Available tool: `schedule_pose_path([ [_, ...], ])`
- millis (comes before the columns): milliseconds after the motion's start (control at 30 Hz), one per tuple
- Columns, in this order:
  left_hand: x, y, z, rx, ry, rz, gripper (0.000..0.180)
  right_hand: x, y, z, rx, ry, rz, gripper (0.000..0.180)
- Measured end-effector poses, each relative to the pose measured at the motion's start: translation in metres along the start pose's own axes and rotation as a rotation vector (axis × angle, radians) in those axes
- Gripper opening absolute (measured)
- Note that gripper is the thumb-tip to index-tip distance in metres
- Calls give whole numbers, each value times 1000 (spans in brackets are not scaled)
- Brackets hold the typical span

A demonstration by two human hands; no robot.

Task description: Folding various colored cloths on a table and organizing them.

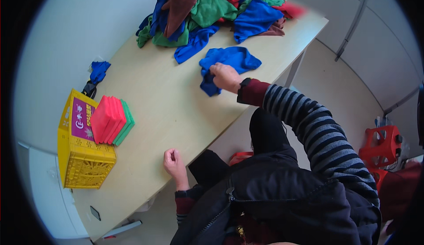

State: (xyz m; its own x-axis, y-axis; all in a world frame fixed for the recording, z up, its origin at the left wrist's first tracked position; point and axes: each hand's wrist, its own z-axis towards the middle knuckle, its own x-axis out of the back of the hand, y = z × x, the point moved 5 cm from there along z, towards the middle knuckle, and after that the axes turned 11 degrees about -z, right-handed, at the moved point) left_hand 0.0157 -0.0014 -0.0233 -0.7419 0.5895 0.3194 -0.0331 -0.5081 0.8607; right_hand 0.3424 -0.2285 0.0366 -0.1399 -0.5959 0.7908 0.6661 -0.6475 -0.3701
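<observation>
My right hand (226,77) reaches over the table and pinches a crumpled blue cloth (240,59). The cloth hangs and spreads around my fingertips, its lower end close to the tabletop. By the near table edge rests my left hand (176,164), fingers curled closed with nothing visible in them. Beyond the blue cloth lies a large heap of loose cloths (212,9) in blue, green, red and brown. At the left, flat folded red cloths (106,119) and folded green cloths (125,124) stand stacked on edge against a yellow plastic crate.
The yellow crate (90,159) with a purple panel sits at the table's left side. Behind it are a small blue cloth (100,71) and a black item. A dark flat object (95,213) lies at the table's left end. Red plastic stools (380,145) stand on the floor at right.
</observation>
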Motion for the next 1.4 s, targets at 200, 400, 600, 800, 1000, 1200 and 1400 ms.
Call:
schedule_pose_path([
  [200, -15, 29, 13, -99, -62, -38, 9, -19, -119, -64, 180, -400, 527, 12],
  [400, -14, 105, 34, -547, 7, 287, 29, 1, -111, -49, 68, -445, 530, 12],
  [600, -34, 93, 66, -416, -64, 586, 30, -29, -84, -42, 310, 3, -115, 22],
  [800, -11, 51, 114, 13, -124, 406, 22, -49, -71, -19, 197, -202, -16, 24],
  [1000, 96, 35, 179, 167, 109, -812, 20, -14, -3, 19, -138, -349, 397, 29],
  [1200, 174, 73, 228, 28, 208, -868, 23, 83, 9, 66, -298, -69, 873, 22],
  [1400, 220, 82, 227, 6, 194, -893, 29, 165, 48, 81, -200, 165, 873, 26],
])
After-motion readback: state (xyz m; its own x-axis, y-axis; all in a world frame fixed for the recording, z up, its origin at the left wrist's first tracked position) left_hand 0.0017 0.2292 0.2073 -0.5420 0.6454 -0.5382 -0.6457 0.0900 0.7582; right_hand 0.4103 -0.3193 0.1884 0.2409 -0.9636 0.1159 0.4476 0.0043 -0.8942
